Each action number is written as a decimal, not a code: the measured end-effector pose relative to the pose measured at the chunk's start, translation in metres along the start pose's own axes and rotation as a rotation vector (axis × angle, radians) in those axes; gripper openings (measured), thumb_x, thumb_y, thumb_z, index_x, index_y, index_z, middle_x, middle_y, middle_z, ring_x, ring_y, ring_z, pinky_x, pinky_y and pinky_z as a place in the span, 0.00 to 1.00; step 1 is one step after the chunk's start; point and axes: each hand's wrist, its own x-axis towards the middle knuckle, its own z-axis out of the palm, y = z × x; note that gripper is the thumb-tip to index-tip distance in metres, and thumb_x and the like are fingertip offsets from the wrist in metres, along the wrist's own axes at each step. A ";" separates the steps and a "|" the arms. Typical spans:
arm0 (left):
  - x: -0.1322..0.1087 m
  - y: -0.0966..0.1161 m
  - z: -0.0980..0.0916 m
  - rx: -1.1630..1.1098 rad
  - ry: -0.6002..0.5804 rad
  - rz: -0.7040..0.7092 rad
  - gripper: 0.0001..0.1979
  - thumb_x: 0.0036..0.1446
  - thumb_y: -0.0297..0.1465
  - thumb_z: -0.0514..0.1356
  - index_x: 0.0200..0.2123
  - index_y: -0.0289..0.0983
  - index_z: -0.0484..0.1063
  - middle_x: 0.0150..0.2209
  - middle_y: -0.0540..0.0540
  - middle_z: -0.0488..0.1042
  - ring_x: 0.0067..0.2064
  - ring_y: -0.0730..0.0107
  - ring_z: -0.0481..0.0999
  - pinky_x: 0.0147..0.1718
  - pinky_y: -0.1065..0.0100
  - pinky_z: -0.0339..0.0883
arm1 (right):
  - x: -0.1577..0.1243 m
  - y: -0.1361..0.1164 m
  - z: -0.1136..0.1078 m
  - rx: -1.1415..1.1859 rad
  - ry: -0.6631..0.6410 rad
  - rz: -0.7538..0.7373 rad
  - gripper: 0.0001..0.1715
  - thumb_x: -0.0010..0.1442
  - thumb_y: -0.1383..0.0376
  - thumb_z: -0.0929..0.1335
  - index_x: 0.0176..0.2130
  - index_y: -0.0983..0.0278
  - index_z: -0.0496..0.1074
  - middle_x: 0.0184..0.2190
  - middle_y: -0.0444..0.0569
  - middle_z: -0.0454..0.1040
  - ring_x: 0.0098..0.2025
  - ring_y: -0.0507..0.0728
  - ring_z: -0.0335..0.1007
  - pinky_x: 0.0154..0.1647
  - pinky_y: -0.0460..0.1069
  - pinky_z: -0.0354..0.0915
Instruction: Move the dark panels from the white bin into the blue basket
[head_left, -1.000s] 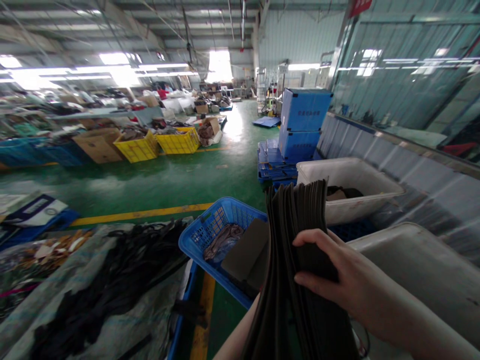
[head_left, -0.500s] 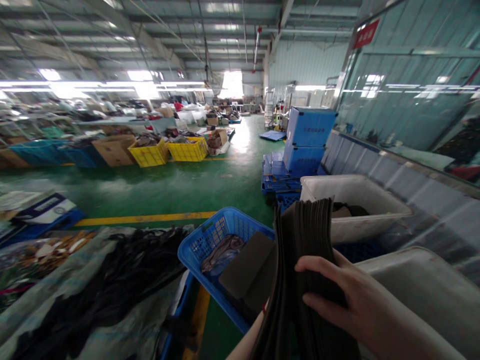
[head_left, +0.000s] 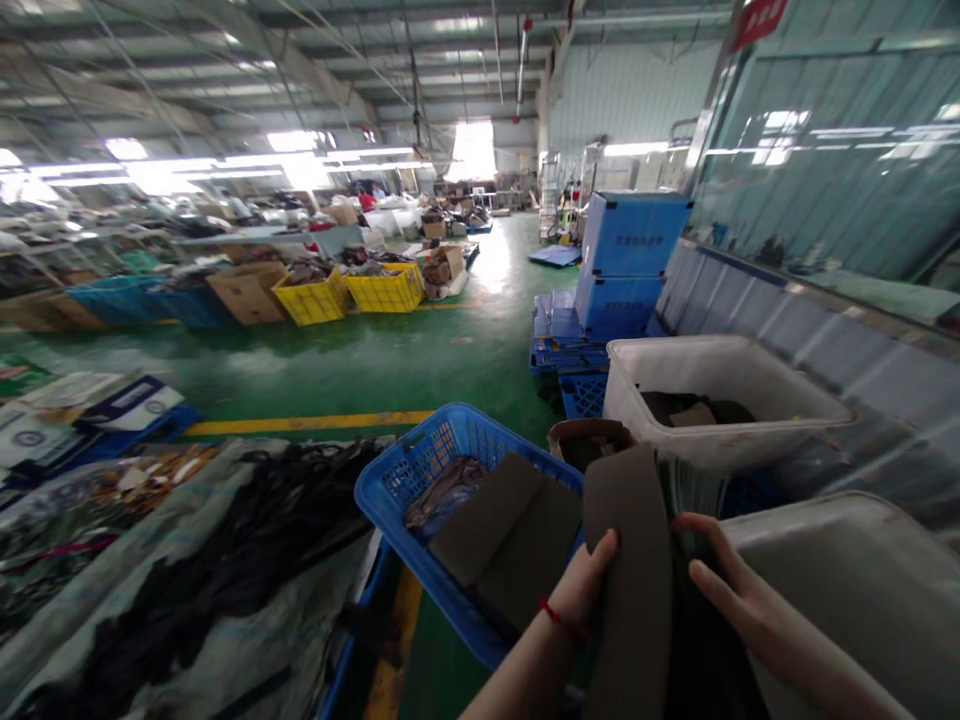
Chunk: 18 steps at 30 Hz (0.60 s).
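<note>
Both hands hold a thick stack of dark grey-brown sheets (head_left: pixel 628 590) upright in front of me. My left hand (head_left: pixel 589 588), a red cord at its wrist, presses its thumb on the broad near face; its other fingers are hidden behind the sheets. On the opposite side my right hand (head_left: pixel 731 580) grips the stack, thumb and forefinger at the blurred sheet edges. Left of the hands, a blue plastic basket (head_left: pixel 375 487) contains more dark sheets (head_left: pixel 499 530) and some crumpled greyish cloth (head_left: pixel 448 490). The sheets' exact material is unclear.
Beyond the stack stand an open brown carton (head_left: pixel 559 432) and a white tub (head_left: pixel 720 437) with dark pieces. Another pale tub (head_left: pixel 855 590) is close on the right. Black fabric strips (head_left: pixel 225 540) lie at left. Blue boxes (head_left: pixel 630 250) are stacked farther off.
The stack has turned and lowered, showing a broad flat face instead of mostly edges. My left hand has come into view on it. The camera view has shifted slightly.
</note>
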 end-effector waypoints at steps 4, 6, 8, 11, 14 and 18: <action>0.017 -0.046 -0.017 0.057 0.115 -0.009 0.35 0.54 0.44 0.67 0.60 0.29 0.66 0.57 0.31 0.71 0.55 0.50 0.74 0.57 0.55 0.67 | 0.009 0.079 0.011 0.308 0.154 0.270 0.46 0.51 0.44 0.71 0.60 0.55 0.51 0.46 0.50 0.76 0.48 0.66 0.76 0.50 0.57 0.71; 0.019 -0.065 -0.029 0.101 0.222 -0.036 0.35 0.53 0.43 0.67 0.59 0.28 0.67 0.58 0.31 0.70 0.58 0.49 0.72 0.57 0.55 0.67 | 0.012 0.107 0.027 0.462 0.202 0.361 0.50 0.46 0.46 0.74 0.61 0.53 0.52 0.47 0.49 0.76 0.48 0.67 0.76 0.50 0.58 0.70; 0.014 -0.074 -0.042 0.133 0.294 -0.064 0.36 0.53 0.43 0.67 0.59 0.28 0.67 0.59 0.31 0.69 0.60 0.48 0.70 0.57 0.55 0.67 | 0.017 0.126 0.043 0.585 0.186 0.402 0.51 0.46 0.48 0.75 0.61 0.53 0.52 0.48 0.50 0.76 0.49 0.66 0.75 0.53 0.58 0.69; -0.006 -0.062 -0.058 0.097 0.304 -0.066 0.36 0.56 0.42 0.66 0.61 0.26 0.64 0.59 0.30 0.68 0.60 0.47 0.69 0.59 0.54 0.66 | 0.029 0.134 0.061 0.682 0.034 0.337 0.49 0.50 0.51 0.74 0.62 0.54 0.50 0.54 0.52 0.72 0.53 0.65 0.73 0.56 0.58 0.67; -0.029 -0.023 -0.071 0.098 0.216 0.030 0.35 0.55 0.34 0.67 0.63 0.29 0.61 0.59 0.31 0.68 0.59 0.47 0.70 0.60 0.53 0.64 | 0.045 0.118 0.074 0.711 -0.061 0.173 0.50 0.52 0.56 0.75 0.65 0.51 0.49 0.64 0.52 0.63 0.63 0.63 0.63 0.63 0.56 0.60; -0.041 0.035 -0.090 0.310 0.234 0.092 0.35 0.55 0.31 0.68 0.63 0.35 0.59 0.60 0.37 0.69 0.61 0.54 0.69 0.60 0.57 0.64 | 0.069 0.087 0.100 0.945 -0.019 0.212 0.65 0.53 0.60 0.76 0.69 0.40 0.30 0.67 0.46 0.60 0.64 0.60 0.63 0.63 0.56 0.61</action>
